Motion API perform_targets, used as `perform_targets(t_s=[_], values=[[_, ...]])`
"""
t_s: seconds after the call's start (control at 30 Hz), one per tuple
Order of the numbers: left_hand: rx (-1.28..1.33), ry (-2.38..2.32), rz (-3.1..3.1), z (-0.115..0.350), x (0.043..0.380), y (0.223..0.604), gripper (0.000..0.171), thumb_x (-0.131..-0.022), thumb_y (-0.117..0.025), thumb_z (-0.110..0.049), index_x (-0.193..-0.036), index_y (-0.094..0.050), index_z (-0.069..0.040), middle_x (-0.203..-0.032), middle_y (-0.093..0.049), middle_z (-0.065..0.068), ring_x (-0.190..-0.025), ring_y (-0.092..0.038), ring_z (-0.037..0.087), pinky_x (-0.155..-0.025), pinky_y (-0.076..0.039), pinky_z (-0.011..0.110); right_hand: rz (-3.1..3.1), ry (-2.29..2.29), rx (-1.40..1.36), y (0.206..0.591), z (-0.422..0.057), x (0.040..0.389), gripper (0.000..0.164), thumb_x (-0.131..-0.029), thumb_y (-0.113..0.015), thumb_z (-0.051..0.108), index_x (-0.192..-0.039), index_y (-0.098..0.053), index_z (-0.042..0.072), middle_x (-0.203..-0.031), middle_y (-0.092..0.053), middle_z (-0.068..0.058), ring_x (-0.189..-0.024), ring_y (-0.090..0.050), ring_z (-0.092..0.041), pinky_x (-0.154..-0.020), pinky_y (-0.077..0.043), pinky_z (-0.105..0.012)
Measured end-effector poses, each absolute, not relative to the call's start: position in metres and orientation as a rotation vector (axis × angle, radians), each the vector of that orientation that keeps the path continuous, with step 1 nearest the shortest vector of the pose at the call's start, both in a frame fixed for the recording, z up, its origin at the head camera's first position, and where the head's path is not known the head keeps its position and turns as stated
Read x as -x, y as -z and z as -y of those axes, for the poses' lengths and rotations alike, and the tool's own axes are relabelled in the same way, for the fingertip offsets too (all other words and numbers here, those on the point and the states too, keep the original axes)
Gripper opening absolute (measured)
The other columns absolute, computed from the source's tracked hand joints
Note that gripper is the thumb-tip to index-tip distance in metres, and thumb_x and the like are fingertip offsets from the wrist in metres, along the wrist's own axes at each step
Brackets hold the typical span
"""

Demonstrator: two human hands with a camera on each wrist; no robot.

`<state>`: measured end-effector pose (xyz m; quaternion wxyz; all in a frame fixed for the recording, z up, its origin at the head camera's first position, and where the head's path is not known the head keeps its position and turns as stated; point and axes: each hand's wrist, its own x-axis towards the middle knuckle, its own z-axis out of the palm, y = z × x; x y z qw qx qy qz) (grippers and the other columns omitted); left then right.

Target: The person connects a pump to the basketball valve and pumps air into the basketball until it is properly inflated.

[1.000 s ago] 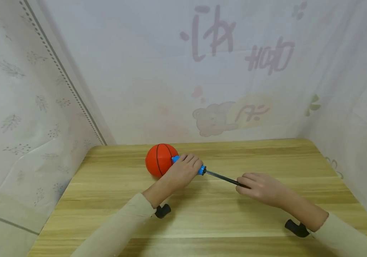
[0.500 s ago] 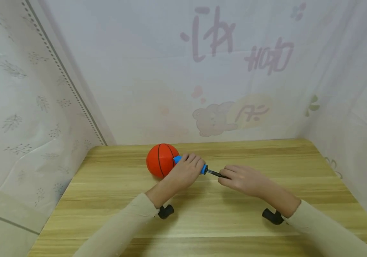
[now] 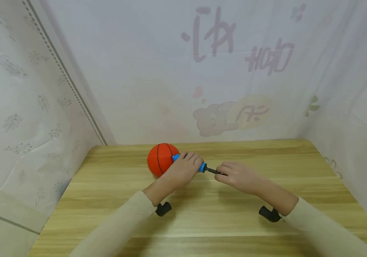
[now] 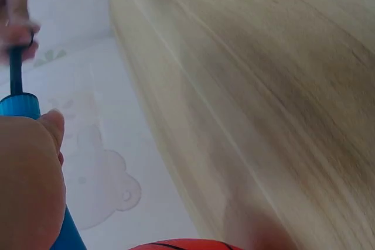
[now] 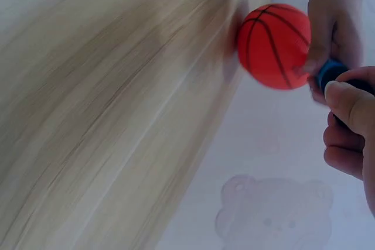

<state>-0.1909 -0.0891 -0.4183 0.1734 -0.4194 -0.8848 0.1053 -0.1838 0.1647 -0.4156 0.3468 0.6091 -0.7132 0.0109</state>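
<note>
A small orange-red ball (image 3: 161, 160) with black basketball lines rests near the table's far edge, left of the middle. The blue barrel of a hand pump (image 3: 202, 167) points at it, its tip end meeting the ball's right side. My left hand (image 3: 184, 170) grips this barrel and covers most of it. To the right, my right hand (image 3: 239, 177) holds the end of the pump's black rod, part of which shows between the hands. In the right wrist view, the thumb and curled fingers of my right hand (image 5: 351, 121) wrap the dark handle.
The wooden table (image 3: 222, 221) has its far edge against a pale printed curtain (image 3: 151, 71). More curtain hangs at both sides. Black curved pieces, one a wrist mount (image 3: 163, 209) and the other a similar mount (image 3: 270, 214), stick out under my sleeves.
My right hand has moved left toward the left hand, so less of the pump rod shows. The left hand and the ball have shifted only slightly.
</note>
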Motion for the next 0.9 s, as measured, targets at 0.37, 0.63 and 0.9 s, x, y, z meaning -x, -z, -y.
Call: perform_targets(t_s=[0.37,0.63,0.9], values=[[1.209,-0.268,2.472,0.095,0.192,0.418,0.016,-0.104,-0.06,-0.02,-0.111,-0.05,-0.009,-0.111,-0.057,0.003,-0.107,-0.053,0.021,-0.098,-0.045,0.036,1.855,-0.016,-1.604,0.415,-0.215,0.158,0.039,-0.113,-0.03,0.009,-0.095,-0.065,0.007,-0.092,-0.065,-0.005,-0.077,-0.059,-0.017,-0.066,-0.053,-0.028],[1.166,-0.32,2.509,0.092,0.192,0.419,0.018,-0.104,-0.059,-0.019,-0.114,-0.051,-0.008,-0.116,-0.058,0.006,-0.112,-0.053,0.023,-0.1,-0.044,0.039,1.88,-0.007,-1.604,0.417,-0.21,0.162,0.039,-0.113,-0.029,0.009,-0.098,-0.065,0.007,-0.095,-0.066,-0.005,-0.08,-0.06,-0.017,-0.068,-0.054,-0.028],[1.132,-0.355,2.502,0.089,0.191,0.419,0.019,-0.103,-0.062,-0.018,-0.115,-0.052,-0.008,-0.115,-0.058,0.005,-0.107,-0.053,0.023,-0.096,-0.045,0.038,1.91,-0.01,-1.584,0.419,-0.177,0.177,0.042,-0.113,-0.024,0.011,-0.095,-0.062,0.008,-0.092,-0.063,-0.002,-0.076,-0.054,-0.014,-0.064,-0.048,-0.023]])
